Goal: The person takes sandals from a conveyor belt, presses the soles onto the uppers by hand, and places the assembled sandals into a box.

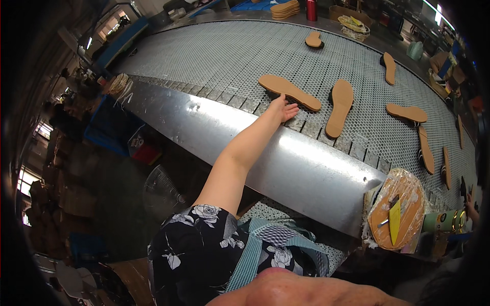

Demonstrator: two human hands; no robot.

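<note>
My left hand reaches over the near edge of a mesh conveyor belt, fingers apart and palm partly upturned. Its thumb is at the edge of a tan-soled sandal lying sole up, dark parts showing beneath; I cannot tell whether they touch. Just right of the hand lies a second sandal, also sole up, pointing away from me. My right hand is not in view.
Several more tan-soled sandals lie on the belt, one far off and others at the right. A metal guard runs along its near side. A plastic-wrapped pad holds a yellow-handled tool, beside a green can. Another person's hand shows far right.
</note>
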